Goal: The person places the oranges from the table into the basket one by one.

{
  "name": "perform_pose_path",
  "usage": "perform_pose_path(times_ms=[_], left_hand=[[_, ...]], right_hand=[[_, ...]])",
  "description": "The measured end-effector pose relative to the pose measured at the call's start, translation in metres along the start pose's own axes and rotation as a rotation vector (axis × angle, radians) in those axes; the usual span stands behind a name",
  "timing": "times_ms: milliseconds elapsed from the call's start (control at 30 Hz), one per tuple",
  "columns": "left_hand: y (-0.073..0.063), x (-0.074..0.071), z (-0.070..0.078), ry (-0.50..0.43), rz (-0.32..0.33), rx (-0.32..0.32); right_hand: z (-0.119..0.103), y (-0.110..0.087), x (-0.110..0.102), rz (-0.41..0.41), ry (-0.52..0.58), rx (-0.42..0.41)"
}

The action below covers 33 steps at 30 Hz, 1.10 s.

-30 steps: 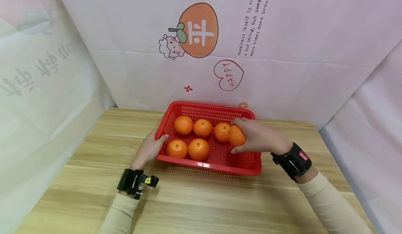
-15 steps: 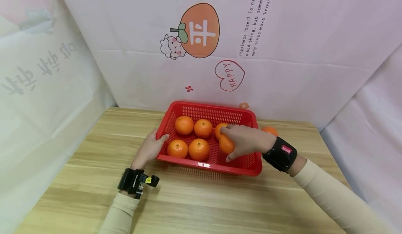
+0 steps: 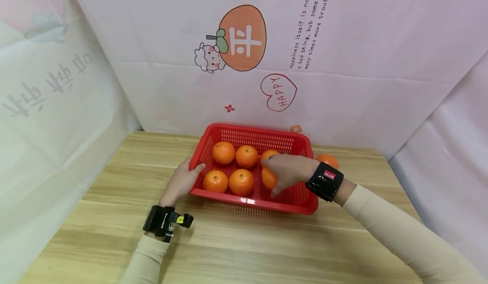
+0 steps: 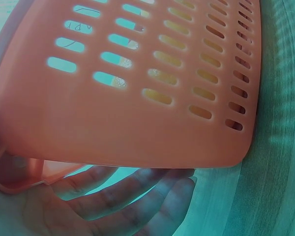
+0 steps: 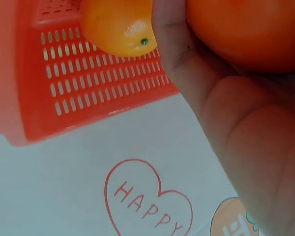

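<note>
A red plastic basket [image 3: 259,205] with slotted walls holds several oranges [image 3: 241,182]. My left hand [image 3: 182,181] grips its left rim, thumb over the edge and fingers outside. In the left wrist view those fingers [image 4: 132,196] lie against the basket's outer wall [image 4: 113,132]. Inside the basket's right half, my right hand [image 3: 291,169] holds an orange [image 3: 269,178], partly covered by the fingers. Close behind it sits another orange [image 3: 269,153]. The right wrist view shows the held orange [image 5: 250,34] against the palm, with one more orange [image 5: 119,27] beside the basket wall.
A loose orange [image 3: 328,161] lies on the wooden table [image 3: 244,250] outside the basket's right end, partly behind the right wrist. The printed white cloth [image 3: 171,97] rises right behind the basket, and more cloth hangs on both sides.
My right hand has moved left and slightly toward me inside the basket, carrying the orange. The loose orange at the right has come into sight. My left hand stays on the rim.
</note>
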<state>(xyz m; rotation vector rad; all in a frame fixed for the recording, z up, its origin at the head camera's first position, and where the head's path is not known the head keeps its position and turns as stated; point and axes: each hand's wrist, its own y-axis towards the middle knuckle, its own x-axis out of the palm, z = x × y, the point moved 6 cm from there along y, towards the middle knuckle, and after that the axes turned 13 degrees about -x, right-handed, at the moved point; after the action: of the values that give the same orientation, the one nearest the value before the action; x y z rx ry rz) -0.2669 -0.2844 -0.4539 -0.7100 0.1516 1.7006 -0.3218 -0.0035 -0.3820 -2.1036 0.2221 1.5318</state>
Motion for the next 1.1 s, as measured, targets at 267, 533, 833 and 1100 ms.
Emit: perform_pose_path(times_ms=[267, 533, 833, 1100], left_hand=[[0.0, 0.0, 0.001, 0.008, 0.008, 0.006], [0.001, -0.001, 0.001, 0.013, 0.011, 0.01], [0.001, -0.001, -0.001, 0.016, 0.016, 0.004], [0.003, -0.002, 0.001, 0.02, 0.016, 0.015]], right_hand=[[0.004, 0.014, 0.016, -0.099, 0.011, 0.037], [0.006, 0.023, 0.025, -0.14, 0.002, 0.075], [0.003, 0.03, 0.031, -0.174, 0.009, 0.066], [0.003, 0.031, 0.033, -0.175, 0.029, 0.07]])
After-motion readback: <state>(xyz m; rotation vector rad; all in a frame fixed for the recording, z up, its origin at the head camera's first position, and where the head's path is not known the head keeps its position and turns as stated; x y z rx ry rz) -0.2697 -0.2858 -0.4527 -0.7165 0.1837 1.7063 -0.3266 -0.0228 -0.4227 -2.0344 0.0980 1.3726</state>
